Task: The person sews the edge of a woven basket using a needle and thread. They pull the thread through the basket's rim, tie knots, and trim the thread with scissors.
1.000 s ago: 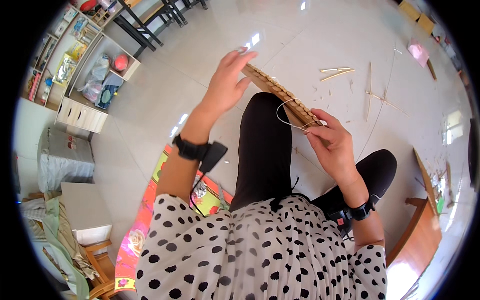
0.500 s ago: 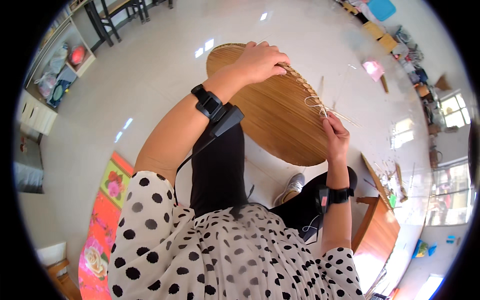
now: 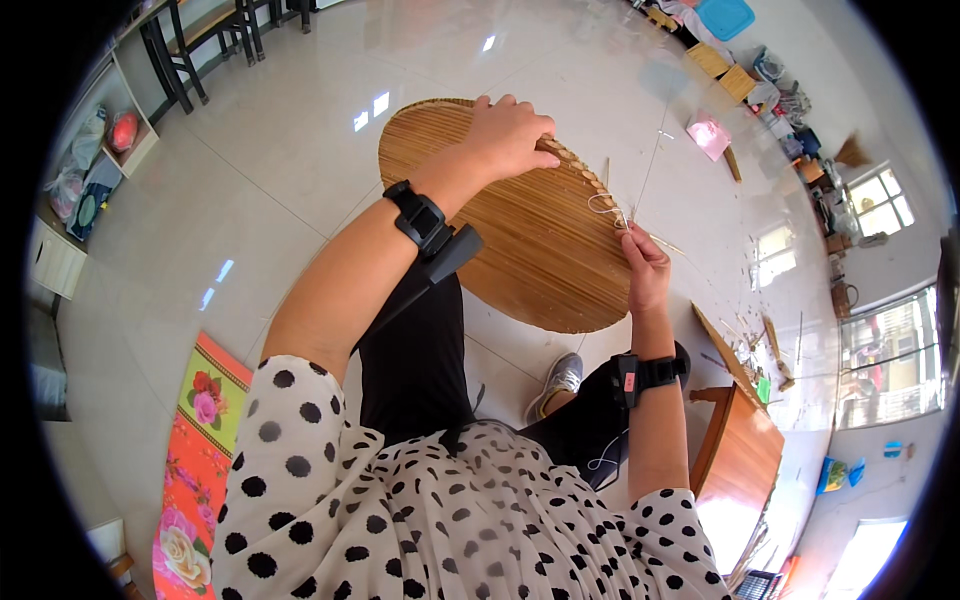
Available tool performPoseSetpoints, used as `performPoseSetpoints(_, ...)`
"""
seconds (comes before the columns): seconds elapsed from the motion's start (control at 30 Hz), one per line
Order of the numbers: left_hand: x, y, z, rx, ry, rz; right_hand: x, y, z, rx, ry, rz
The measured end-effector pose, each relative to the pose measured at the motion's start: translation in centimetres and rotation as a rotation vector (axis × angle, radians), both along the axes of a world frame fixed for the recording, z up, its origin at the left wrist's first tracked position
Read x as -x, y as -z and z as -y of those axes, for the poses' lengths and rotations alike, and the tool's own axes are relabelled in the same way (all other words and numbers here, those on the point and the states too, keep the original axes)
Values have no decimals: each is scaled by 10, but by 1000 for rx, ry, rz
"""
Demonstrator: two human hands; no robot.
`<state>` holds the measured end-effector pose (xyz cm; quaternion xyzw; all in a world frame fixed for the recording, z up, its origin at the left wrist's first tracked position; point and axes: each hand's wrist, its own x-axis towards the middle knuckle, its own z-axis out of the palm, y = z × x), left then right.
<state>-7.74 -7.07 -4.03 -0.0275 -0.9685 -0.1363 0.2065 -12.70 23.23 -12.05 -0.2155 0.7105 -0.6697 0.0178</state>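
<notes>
- Head view: the round bamboo mat (image 3: 520, 230) rests over the lap, above the grey shoe (image 3: 558, 380).
- The left hand (image 3: 510, 135) clenches the mat's far rim; keeping that grip firm should steady it.
- The right hand (image 3: 645, 270) pinches a pale string (image 3: 605, 207) at the mat's right edge; best pulled taut.

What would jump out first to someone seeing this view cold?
The big oval woven bamboo mat at centre, propped over the person's lap above the tiled floor. The left hand grips its upper rim, while the right hand pinches a pale cord at the right edge. A bright floral mat lies lower left.
</notes>
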Motion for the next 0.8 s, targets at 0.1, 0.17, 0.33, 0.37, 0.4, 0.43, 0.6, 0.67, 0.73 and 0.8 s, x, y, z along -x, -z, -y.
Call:
performPoseSetpoints(0.1, 1, 6, 0, 4, -7, -67, 0, 1, 1, 10, -2, -13)
performPoseSetpoints(0.17, 2, 8, 0, 1, -9, -82, 1, 2, 0, 20, -1, -8)
performPoseSetpoints(0.33, -5, 1, -10, 29, -69, -58, -2, 6, -1, 4, 34, -33)
performPoseSetpoints(0.37, -6, 2, -13, 50, -82, -79, -3, 7, -1, 10, 42, -36)
performPoseSetpoints(0.4, -7, 4, -15, 70, -96, -101, -3, 7, 0, 22, 43, -37)
performPoseSetpoints(0.43, -7, 5, -15, 90, -110, -123, -4, 8, 1, 33, 44, -37)
performPoseSetpoints(0.6, -6, 9, -9, 63, -23, -168, -15, 5, 1, 72, 53, 48)
performPoseSetpoints(0.67, -7, 9, -6, 36, 16, -139, -26, 2, 2, 52, 38, 15)
performPoseSetpoints(0.73, -11, 0, -6, 1, 43, -78, -35, 0, 2, 24, 52, -5)
performPoseSetpoints(0.8, -19, -8, -8, 2, 31, -27, -43, -1, 2, 2, 76, 5)
